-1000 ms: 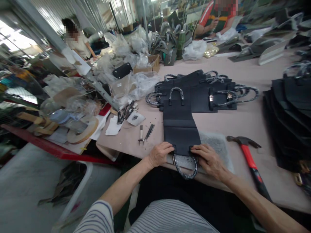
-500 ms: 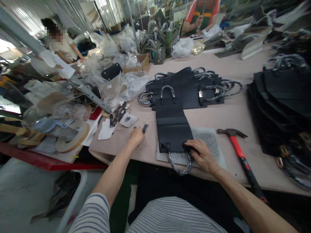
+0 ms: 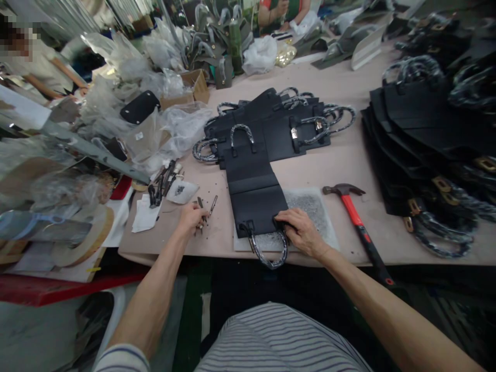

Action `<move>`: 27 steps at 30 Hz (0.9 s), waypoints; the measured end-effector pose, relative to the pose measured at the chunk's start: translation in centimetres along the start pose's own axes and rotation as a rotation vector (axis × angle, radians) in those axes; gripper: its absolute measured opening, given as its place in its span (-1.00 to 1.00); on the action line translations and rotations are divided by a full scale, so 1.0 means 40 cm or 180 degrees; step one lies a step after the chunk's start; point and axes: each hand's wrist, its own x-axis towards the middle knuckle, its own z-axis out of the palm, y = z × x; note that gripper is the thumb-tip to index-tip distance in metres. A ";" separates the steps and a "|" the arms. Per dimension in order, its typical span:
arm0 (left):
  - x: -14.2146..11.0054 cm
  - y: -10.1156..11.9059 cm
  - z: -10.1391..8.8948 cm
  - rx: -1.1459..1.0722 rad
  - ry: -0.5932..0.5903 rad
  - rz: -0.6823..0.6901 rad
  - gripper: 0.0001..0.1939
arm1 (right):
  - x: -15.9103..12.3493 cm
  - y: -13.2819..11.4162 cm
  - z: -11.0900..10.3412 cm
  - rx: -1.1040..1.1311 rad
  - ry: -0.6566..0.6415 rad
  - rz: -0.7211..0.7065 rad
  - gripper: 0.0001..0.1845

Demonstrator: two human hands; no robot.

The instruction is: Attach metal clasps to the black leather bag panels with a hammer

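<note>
A flat black bag panel (image 3: 251, 191) with a wrapped handle at each end lies in front of me, its near end on a grey pad (image 3: 310, 206). My right hand (image 3: 300, 230) presses down on the panel's near right corner, fingers curled over the base of the near handle (image 3: 267, 253). My left hand (image 3: 191, 217) is out to the left, fingers closed around a small metal punch tool (image 3: 205, 209) on the table.
A red-handled hammer (image 3: 356, 222) lies right of the pad. Finished black panels (image 3: 279, 124) are stacked behind, and a tall pile (image 3: 422, 129) sits at the right. Tools, paper scraps and plastic bags (image 3: 163, 150) crowd the left. Other people work at the far side.
My left hand left the panel's near corner, reached left and closed on the small tool. My right hand stayed on the panel. My view shifted downward.
</note>
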 end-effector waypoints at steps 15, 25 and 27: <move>-0.177 -0.049 0.156 -0.1265 -0.0454 0.0317 -0.33 | 0.002 0.002 0.001 0.0025 0.0068 0.0006 -0.57; -0.205 -0.026 0.197 -0.1717 -0.0566 0.0269 -0.23 | 0.006 -0.001 0.002 0.0027 0.0106 0.0035 -0.61; -0.203 -0.021 0.198 -0.1775 -0.0567 0.0281 -0.15 | 0.005 0.000 0.002 0.0012 0.0097 0.0034 -0.59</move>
